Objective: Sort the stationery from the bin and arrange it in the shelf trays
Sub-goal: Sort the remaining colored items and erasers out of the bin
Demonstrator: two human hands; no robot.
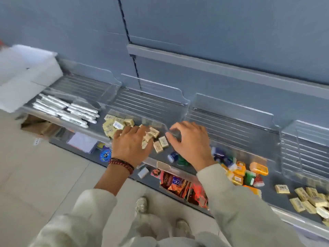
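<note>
Pens point(71, 113) in my shelf's point(277, 182) left tray point(92, 81), erasers point(114, 124) in the next tray point(151, 97) rightward, more erasers point(306, 198) by the right edge.

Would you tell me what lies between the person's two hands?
Head view: a few cream erasers lie between the left hand and the right hand.

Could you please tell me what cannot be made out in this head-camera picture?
Printing on the pale yellow erasers: blurred and too small, head view.
What lies under the left hand: its palm covers it.
Whether the right hand holds anything: motion blur, and its back faces the camera.
The far-right eraser pile: cut off by the right edge.
</note>
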